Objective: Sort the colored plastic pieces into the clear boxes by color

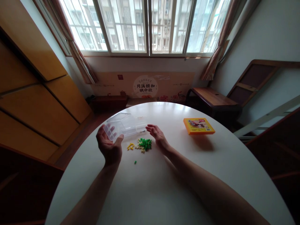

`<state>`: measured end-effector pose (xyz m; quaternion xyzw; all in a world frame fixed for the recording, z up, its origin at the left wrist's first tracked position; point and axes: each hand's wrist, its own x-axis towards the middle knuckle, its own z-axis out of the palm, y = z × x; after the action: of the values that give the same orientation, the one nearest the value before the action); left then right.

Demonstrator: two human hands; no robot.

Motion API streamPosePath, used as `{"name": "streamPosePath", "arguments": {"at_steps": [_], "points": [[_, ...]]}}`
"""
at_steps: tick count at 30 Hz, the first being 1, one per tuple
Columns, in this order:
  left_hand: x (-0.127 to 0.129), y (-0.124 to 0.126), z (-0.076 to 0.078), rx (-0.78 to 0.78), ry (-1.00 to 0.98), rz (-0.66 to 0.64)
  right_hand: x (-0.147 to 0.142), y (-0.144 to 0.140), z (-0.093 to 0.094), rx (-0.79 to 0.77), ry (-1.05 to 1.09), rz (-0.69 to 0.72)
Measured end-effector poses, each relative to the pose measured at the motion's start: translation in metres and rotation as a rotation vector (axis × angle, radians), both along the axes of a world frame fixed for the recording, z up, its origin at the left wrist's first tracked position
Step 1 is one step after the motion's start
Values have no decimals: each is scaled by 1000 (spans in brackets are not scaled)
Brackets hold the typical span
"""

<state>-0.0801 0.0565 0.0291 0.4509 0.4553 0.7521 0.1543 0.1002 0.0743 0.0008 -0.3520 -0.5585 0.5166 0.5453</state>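
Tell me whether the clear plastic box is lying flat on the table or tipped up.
Tipped up. The left hand lifts the near end of the clear plastic box off the table; its far end stays lower.

Desk [164,193]: it carries all the small things; the window [145,25] is behind it.
Left hand [109,147]: on the left part of the desk, its grip around the near end of the clear box [125,125].
Clear box: it reaches from the left hand toward the right hand [158,135].
Right hand: just right of the pile of beads [143,144], its fingers near the far end of the clear box.
Pile of beads: on the desk, between the two hands, in front of the clear box.
Single bead [135,162]: on the desk, nearer to the person than the pile.
Flat packet [198,125]: on the desk, well apart to the right.
Bench [211,98]: behind the desk, on the right.
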Motion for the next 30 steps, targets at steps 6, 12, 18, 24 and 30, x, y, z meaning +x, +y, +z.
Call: {"name": "streamPosePath", "arguments": {"at_steps": [6,12,18,24,30], "points": [[0,0,-2,10,3,-16,-5,-42,3,856,-902,142],[3,-2,-1,28,1,-29,-21,-34,-2,1073,-1243,184],[5,-3,1,9,19,-69,-12,-24,1,888,-1193,20],[18,-11,0,-10,-34,-267,2,-22,18,219,-396,-154],[38,-20,-10,-193,33,-605,9,5,14,-200,-99,-115]]}}
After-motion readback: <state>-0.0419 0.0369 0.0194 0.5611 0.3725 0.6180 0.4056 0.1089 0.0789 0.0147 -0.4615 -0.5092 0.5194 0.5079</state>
